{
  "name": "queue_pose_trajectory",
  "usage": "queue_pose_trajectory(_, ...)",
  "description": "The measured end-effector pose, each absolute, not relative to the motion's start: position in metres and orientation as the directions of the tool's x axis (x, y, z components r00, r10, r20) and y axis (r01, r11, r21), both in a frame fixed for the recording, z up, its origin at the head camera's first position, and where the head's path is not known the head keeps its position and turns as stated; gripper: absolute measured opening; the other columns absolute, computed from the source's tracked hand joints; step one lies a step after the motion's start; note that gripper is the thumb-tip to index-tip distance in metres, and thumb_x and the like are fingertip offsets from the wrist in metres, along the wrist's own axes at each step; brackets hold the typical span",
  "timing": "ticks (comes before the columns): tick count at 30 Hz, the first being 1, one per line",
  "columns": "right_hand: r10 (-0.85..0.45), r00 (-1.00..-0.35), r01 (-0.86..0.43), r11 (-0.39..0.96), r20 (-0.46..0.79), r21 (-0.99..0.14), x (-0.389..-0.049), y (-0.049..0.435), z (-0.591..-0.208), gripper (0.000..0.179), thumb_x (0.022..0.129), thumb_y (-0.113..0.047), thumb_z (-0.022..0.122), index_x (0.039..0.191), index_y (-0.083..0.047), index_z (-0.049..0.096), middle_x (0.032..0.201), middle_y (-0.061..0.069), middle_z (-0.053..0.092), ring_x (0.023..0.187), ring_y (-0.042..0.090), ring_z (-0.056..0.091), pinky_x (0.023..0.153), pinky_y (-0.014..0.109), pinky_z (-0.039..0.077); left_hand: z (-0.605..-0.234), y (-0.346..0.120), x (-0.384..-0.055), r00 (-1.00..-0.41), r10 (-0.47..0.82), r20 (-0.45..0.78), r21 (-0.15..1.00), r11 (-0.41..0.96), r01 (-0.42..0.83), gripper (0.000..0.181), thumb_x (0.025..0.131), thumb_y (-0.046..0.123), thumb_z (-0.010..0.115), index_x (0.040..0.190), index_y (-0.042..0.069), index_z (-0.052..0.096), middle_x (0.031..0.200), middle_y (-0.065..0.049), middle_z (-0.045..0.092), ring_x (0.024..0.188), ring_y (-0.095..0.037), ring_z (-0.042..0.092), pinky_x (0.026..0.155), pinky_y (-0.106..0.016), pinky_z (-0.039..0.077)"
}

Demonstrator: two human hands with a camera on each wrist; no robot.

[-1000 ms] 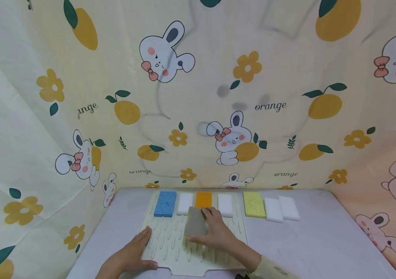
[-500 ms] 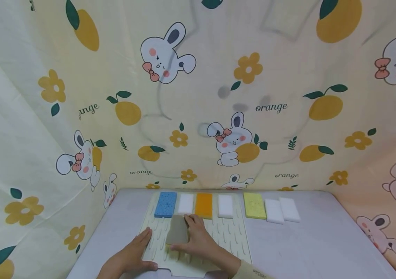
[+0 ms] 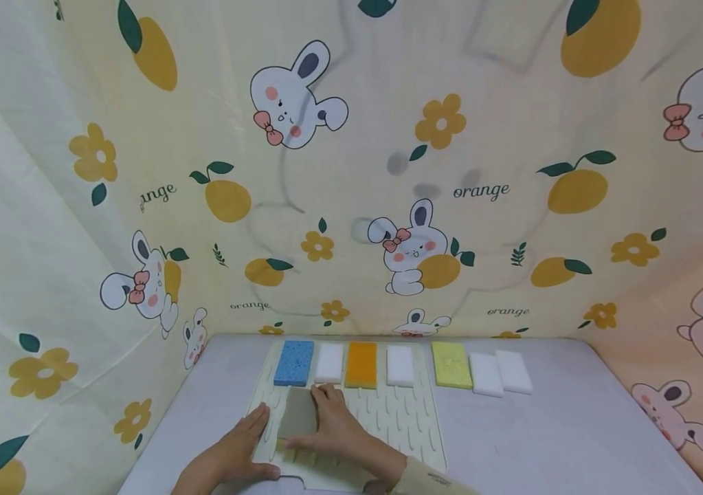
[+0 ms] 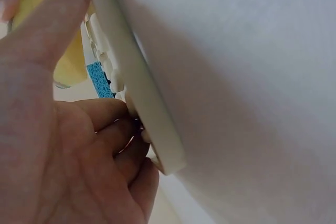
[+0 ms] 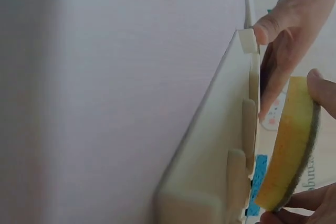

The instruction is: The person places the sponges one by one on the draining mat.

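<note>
My right hand pinches a scrub sponge by its ends, thumb on the near one and fingers on the far one. Grey scouring side up, the sponge is over the left part of a cream ridged board. In the right wrist view its yellow foam faces the ridges, a gap showing along most of it. My left hand rests on the board's near left corner, fingers along the left edge, thumb at the front edge. Along the board's back lie a blue sponge, white pads and an orange sponge.
Right of the board, on the pale table, lie a yellow sponge and two white pads. A printed curtain with rabbits and oranges hangs behind the table and on both sides.
My right hand has carried the scrub sponge left and a little nearer, from in front of the orange sponge to close beside my left hand. The left hand has stayed at the board's corner.
</note>
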State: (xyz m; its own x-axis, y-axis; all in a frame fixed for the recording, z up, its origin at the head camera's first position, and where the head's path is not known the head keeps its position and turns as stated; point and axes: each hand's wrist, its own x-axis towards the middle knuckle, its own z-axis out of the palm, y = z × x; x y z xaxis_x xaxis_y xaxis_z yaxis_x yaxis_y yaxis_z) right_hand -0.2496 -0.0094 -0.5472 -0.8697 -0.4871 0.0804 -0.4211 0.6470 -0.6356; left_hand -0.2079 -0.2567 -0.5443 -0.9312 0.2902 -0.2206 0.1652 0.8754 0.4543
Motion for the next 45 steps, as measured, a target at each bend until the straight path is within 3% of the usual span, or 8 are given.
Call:
queue_pose_trajectory(13,-0.489,-0.872,-0.382,0.669,0.009,-0.638,-0.254,-0.029,-0.54,0.119,0.079,-0.072,0.086,0.162,0.0,0.041,0.159,0.019,0.044,0.133,0.027,0.048,0.105,0.048,0.056,-0.543,-0.259,-0.206,-0.92,0.327,-0.215,0.478,0.857,0.193,0.122,0.079,0.056,0.092,0.163,-0.01,0.032,0.171,-0.03,0.028,0.156,-0.054,0.03,0.121,-0.071,0.031)
queue_pose_trajectory(26,-0.498,-0.867,-0.423,0.724,0.012,-0.544,-0.267,-0.038,-0.547,0.122,0.076,-0.08,0.082,0.161,-0.003,0.042,0.155,0.018,0.048,0.129,0.026,0.049,0.107,0.044,0.055,-0.542,-0.259,-0.21,-0.925,0.319,-0.205,0.47,0.861,0.193,0.123,0.078,0.057,0.092,0.163,-0.01,0.032,0.172,-0.029,0.029,0.156,-0.052,0.03,0.122,-0.069,0.031)
queue_pose_trajectory(34,-0.509,-0.86,-0.428,0.717,0.006,-0.551,-0.264,-0.04,-0.546,0.122,0.073,-0.073,0.089,0.16,-0.001,0.041,0.149,0.018,0.047,0.13,0.029,0.048,0.11,0.047,0.052,-0.545,-0.259,-0.211,-0.919,0.328,-0.219,0.472,0.86,0.194,0.121,0.08,0.054,0.092,0.162,-0.012,0.032,0.171,-0.031,0.029,0.157,-0.051,0.03,0.124,-0.068,0.029)
queue_pose_trajectory(45,-0.526,-0.85,-0.431,0.689,0.007,-0.583,-0.26,-0.035,-0.545,0.125,0.075,-0.073,0.088,0.164,-0.003,0.036,0.157,0.018,0.044,0.135,0.029,0.047,0.109,0.047,0.053,-0.546,-0.259,-0.207,-0.917,0.337,-0.214,0.47,0.858,0.206,0.123,0.08,0.059,0.09,0.161,-0.013,0.032,0.17,-0.033,0.028,0.156,-0.054,0.029,0.123,-0.07,0.029)
